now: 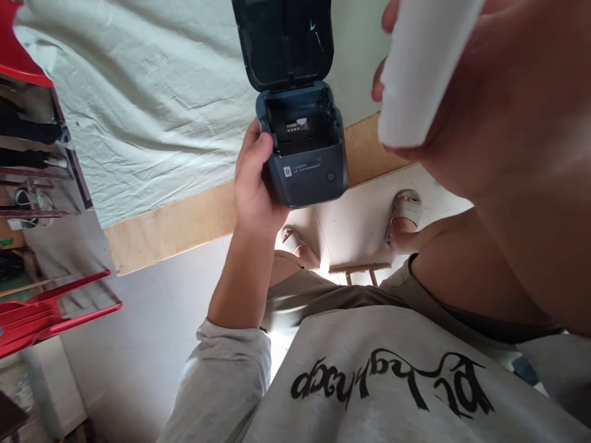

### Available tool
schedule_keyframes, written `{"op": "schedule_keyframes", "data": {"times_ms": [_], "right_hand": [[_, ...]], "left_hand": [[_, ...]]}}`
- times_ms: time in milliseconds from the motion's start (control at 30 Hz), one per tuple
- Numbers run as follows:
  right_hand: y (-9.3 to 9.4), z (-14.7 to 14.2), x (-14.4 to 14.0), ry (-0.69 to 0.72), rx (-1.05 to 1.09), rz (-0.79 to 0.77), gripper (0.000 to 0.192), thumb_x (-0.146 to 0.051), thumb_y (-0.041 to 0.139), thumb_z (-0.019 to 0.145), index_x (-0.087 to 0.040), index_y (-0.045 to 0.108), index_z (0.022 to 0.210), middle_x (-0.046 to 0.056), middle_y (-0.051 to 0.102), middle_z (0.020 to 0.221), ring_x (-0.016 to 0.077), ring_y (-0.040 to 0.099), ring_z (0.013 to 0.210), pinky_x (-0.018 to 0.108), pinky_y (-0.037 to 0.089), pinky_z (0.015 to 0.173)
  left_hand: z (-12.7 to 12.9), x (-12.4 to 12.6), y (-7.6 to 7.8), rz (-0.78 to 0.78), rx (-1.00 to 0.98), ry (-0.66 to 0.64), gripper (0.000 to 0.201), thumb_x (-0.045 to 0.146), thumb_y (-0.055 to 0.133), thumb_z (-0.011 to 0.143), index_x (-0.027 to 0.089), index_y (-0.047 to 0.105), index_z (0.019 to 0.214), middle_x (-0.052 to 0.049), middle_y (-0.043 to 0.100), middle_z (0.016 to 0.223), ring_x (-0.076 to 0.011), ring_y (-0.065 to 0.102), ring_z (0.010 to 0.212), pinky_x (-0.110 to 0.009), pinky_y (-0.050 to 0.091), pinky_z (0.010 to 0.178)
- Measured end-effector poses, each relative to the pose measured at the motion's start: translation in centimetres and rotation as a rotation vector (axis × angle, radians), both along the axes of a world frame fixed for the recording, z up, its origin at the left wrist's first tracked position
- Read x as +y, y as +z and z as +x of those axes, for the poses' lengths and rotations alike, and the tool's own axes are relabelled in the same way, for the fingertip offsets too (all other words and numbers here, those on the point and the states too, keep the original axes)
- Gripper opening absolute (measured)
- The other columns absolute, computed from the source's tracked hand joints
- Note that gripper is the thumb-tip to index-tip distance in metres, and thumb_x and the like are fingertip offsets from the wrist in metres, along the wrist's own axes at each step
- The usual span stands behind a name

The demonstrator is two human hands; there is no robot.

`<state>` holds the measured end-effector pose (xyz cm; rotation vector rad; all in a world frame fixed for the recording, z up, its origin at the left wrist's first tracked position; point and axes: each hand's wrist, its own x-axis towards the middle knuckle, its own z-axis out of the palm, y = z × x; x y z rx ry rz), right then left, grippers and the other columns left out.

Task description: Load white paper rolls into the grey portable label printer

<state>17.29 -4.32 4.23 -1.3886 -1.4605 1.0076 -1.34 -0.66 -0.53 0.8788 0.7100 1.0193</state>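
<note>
A small dark-blue label printer (309,184) is in my left hand (256,178), gripped by its left side with the thumb at the compartment rim. Its black lid (287,46) stands wide open, away from me. Inside the bare compartment a small printed white sticker shows, and the front bears a power button. Close to the camera at upper right, my right hand (512,117) is closed around a white paper roll (422,74), blurred and cut off by the top edge. Fingertips show along the roll's left side. The roll is apart from the printer.
A pale green cloth (152,111) covers the table, whose wooden edge (175,224) runs below the printer. Red plastic furniture (55,307) and shelves with cables (34,200) stand at left. My legs and sandalled feet are below, near a small wooden stool (360,269).
</note>
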Motion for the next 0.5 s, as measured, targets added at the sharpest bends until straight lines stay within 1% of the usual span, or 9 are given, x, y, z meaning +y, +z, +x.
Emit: {"op": "schedule_keyframes", "data": {"times_ms": [67,100,167,200,233,300,400,433,500], "right_hand": [[-0.9,0.1,0.2,-0.008,0.019,0.035,0.032,-0.040,0.036,0.082,-0.015,0.043,0.100,0.003,0.048,0.080,0.0052,0.049,0.063,0.020,0.039,0.047],[-1.4,0.2,0.2,-0.021,-0.060,0.076,0.031,-0.040,0.042,0.080,-0.015,0.045,0.098,0.003,0.048,0.081,0.0061,0.050,0.068,0.021,0.043,0.054],[-1.9,0.4,0.2,-0.063,-0.373,0.168,0.033,-0.044,0.049,0.077,-0.014,0.050,0.091,0.004,0.050,0.084,0.0099,0.051,0.084,0.026,0.045,0.073],[-2.0,0.5,0.1,-0.070,-0.522,0.200,0.035,-0.047,0.048,0.077,-0.015,0.051,0.091,0.005,0.051,0.087,0.0119,0.050,0.092,0.027,0.044,0.080],[-2.0,0.6,0.0,-0.069,-0.612,0.223,0.037,-0.049,0.047,0.077,-0.016,0.051,0.093,0.005,0.051,0.091,0.0123,0.048,0.097,0.027,0.043,0.083],[-1.8,0.7,-0.3,-0.056,-0.633,0.236,0.040,-0.048,0.045,0.078,-0.019,0.046,0.105,0.003,0.050,0.101,0.0090,0.049,0.094,0.023,0.044,0.080],[-1.6,0.7,-0.7,-0.072,-0.594,0.244,0.043,-0.036,0.047,0.077,-0.022,0.034,0.116,0.001,0.043,0.119,0.0043,0.053,0.087,0.019,0.043,0.075],[-1.7,0.7,-0.7,-0.082,-0.625,0.223,0.045,-0.033,0.046,0.077,-0.023,0.032,0.118,0.001,0.043,0.119,0.0048,0.054,0.086,0.020,0.042,0.075],[-2.2,0.6,-0.6,-0.074,-0.725,0.131,0.047,-0.030,0.043,0.077,-0.023,0.030,0.121,0.001,0.051,0.106,0.0078,0.054,0.083,0.023,0.039,0.070]], "left_hand": [[0.0,0.1,0.0,-0.017,-0.017,-0.018,0.020,0.033,0.049,0.082,0.023,0.055,0.097,-0.001,0.061,0.095,-0.0202,0.058,0.095,-0.036,0.044,0.092],[0.0,0.2,0.0,-0.011,-0.010,-0.022,0.020,0.033,0.049,0.081,0.023,0.055,0.097,-0.001,0.062,0.093,-0.0206,0.058,0.094,-0.036,0.045,0.090],[0.0,0.2,0.0,0.015,0.008,-0.029,0.020,0.034,0.050,0.081,0.022,0.055,0.097,-0.002,0.062,0.091,-0.0208,0.058,0.094,-0.035,0.045,0.089],[0.0,0.1,-0.1,0.025,0.018,-0.029,0.020,0.034,0.050,0.081,0.022,0.055,0.097,-0.002,0.061,0.092,-0.0208,0.057,0.095,-0.035,0.045,0.090],[0.0,0.1,-0.1,0.031,0.027,-0.029,0.021,0.035,0.050,0.080,0.022,0.054,0.097,-0.002,0.061,0.093,-0.0208,0.057,0.097,-0.035,0.044,0.091],[0.0,0.1,-0.1,0.044,0.035,-0.034,0.022,0.035,0.049,0.080,0.022,0.054,0.098,-0.002,0.060,0.098,-0.0208,0.056,0.099,-0.034,0.042,0.094],[-0.1,0.0,-0.1,0.053,0.031,-0.050,0.025,0.035,0.049,0.080,0.022,0.053,0.100,-0.002,0.059,0.099,-0.0215,0.055,0.101,-0.035,0.041,0.096],[-0.1,0.0,-0.1,0.053,0.028,-0.054,0.025,0.035,0.050,0.080,0.021,0.054,0.100,-0.002,0.059,0.099,-0.0216,0.055,0.101,-0.034,0.041,0.095],[-0.1,-0.1,0.0,0.048,0.025,-0.059,0.024,0.034,0.049,0.080,0.021,0.054,0.100,-0.002,0.059,0.097,-0.0215,0.055,0.101,-0.034,0.041,0.094]]}}
